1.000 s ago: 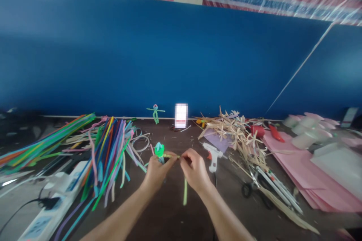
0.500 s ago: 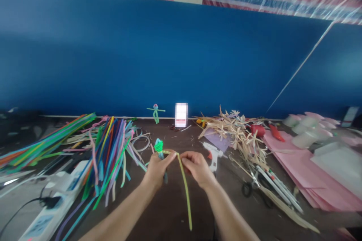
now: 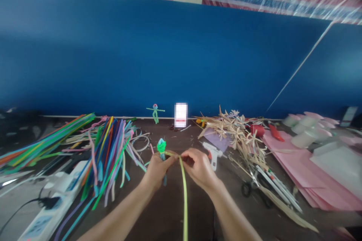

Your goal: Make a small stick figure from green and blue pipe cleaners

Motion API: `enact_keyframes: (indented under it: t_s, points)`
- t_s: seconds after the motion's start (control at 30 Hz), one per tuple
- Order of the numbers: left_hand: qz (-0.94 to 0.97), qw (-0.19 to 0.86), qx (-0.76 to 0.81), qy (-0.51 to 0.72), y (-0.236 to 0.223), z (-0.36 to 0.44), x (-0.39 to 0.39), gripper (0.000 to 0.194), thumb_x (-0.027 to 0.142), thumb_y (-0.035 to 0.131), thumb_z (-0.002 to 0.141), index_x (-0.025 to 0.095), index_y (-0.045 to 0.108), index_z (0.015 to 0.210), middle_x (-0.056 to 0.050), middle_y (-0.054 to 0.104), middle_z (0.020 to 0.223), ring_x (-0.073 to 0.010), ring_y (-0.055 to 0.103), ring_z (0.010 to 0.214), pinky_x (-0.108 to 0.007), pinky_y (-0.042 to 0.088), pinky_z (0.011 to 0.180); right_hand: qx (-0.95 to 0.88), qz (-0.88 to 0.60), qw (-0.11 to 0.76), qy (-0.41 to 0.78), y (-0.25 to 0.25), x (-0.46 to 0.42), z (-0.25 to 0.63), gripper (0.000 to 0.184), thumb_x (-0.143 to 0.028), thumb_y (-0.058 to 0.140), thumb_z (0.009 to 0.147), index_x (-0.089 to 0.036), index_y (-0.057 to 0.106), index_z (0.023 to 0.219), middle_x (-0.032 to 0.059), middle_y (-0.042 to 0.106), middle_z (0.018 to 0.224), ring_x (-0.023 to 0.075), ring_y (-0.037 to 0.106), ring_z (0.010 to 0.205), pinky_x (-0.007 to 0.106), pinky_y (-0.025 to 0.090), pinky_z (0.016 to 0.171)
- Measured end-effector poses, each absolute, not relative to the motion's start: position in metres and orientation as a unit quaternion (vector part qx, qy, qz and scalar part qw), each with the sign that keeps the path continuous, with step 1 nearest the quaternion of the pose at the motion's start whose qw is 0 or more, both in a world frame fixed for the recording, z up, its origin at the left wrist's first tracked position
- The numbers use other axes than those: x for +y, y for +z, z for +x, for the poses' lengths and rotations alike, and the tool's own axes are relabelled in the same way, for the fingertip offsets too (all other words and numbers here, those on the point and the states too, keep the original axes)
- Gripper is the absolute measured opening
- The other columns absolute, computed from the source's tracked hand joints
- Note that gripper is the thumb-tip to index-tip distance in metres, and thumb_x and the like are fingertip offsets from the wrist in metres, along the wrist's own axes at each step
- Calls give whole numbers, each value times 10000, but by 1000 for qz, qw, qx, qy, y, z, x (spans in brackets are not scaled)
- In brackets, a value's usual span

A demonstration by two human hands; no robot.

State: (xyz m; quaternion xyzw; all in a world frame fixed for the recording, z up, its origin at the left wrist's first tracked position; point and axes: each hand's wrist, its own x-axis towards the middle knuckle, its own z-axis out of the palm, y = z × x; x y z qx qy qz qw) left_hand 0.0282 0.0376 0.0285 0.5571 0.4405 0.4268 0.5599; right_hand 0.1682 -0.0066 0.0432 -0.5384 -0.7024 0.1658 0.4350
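Note:
My left hand (image 3: 156, 168) is closed around a small pipe-cleaner figure with a bright green wound top (image 3: 161, 145) and a bluish stem below. From the figure a yellow pipe cleaner (image 3: 184, 196) runs right along my left thumb, then bends down and hangs toward me. Close by on the right, my right hand (image 3: 198, 167) has thumb and forefinger pinched at that bend. Exactly how the yellow strip attaches to the figure is hidden by my fingers.
Left lie bundles of coloured pipe cleaners (image 3: 109, 154) and a power strip (image 3: 53, 203). A finished figure (image 3: 155, 113) leans by the blue wall. Right are a glue gun (image 3: 212, 154), dried straw flowers (image 3: 240, 131), scissors (image 3: 249, 188) and pink sheets (image 3: 299, 173). A blurred bright rectangle (image 3: 181, 115) stands behind.
The yellow pipe cleaner's loose end has swung left and toward me, past the lower edge. The green-topped figure has shifted slightly right and now stands more upright.

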Motion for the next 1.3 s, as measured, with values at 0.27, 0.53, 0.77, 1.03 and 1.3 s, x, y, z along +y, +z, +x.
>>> enact_keyframes:
  t_s: [0.27,0.53,0.77,1.03,1.3]
  points:
    - [619,534,404,411,40,23,38,123,263,615,616,140,619,604,17,542,504,-90,466,469,-193,358,459,-591,-530,484,369,36,-3,168,191,-310,535,722,-152,549,615,-24,473,530,84,386,484,199,283,460]
    - [592,545,396,443,33,26,38,139,276,626,623,139,607,630,9,547,538,-97,483,516,-208,388,513,-390,-513,514,567,29,1,155,283,-395,518,704,-141,497,581,-36,439,467,50,331,392,181,207,389]
    - [420,664,438,436,19,28,42,245,347,653,560,127,559,612,74,383,420,-33,310,367,-155,214,353,-610,-572,523,165,32,-11,155,155,-263,466,786,-166,570,727,25,537,662,134,497,629,242,394,596]
    - [408,708,418,397,29,26,39,241,329,666,543,128,543,595,86,345,396,-27,285,358,-143,191,332,-719,-546,431,-2,39,-12,159,171,-174,446,814,-200,588,906,63,547,801,176,501,785,305,405,726]
    - [473,654,395,439,21,26,39,218,325,641,622,121,568,630,74,358,425,-32,300,384,-155,230,360,-722,-553,417,3,45,-12,157,148,-181,421,828,-179,557,770,57,540,774,166,499,769,288,386,721]
